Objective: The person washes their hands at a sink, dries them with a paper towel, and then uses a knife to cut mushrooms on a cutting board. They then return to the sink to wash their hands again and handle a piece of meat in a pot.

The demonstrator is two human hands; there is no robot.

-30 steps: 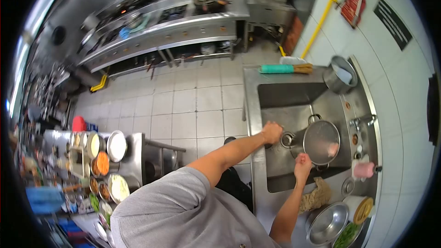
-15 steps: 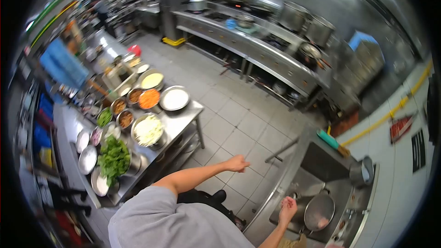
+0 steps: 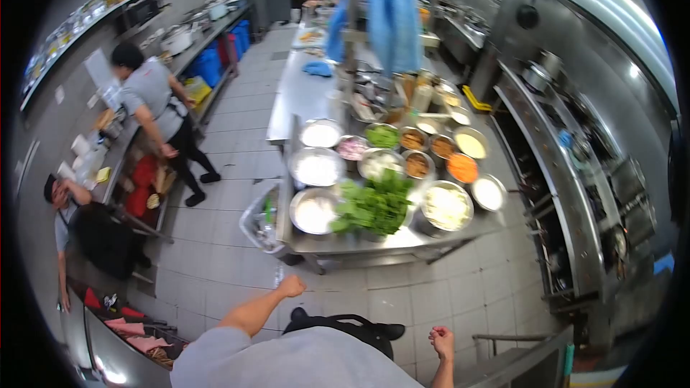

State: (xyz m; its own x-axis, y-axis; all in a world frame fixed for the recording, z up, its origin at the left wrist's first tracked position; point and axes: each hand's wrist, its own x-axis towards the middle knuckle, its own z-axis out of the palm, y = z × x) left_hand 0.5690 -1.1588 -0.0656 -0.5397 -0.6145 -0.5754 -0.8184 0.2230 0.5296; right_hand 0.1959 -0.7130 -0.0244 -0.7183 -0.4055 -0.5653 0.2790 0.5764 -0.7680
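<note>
My left hand hangs in front of me over the tiled floor, its fingers curled into a loose fist with nothing showing in it. Low on the right, my right hand is half turned up with its fingers curled in, and no object is visible in it. Neither hand touches anything. Ahead stands a steel table holding bowls of food. Nearest me are leafy greens, pale chopped vegetable and a bowl of white contents. Shredded orange vegetable sits farther right.
At left, one person stands by a counter and another is bent low. A bin stands beside the table's left end. Stoves line the right wall. The sink's edge is at lower right.
My view has swung left, from the sink to the food table and the people beyond it. My left hand has gone from a pointing shape to a fist, and my right hand is away from the sink.
</note>
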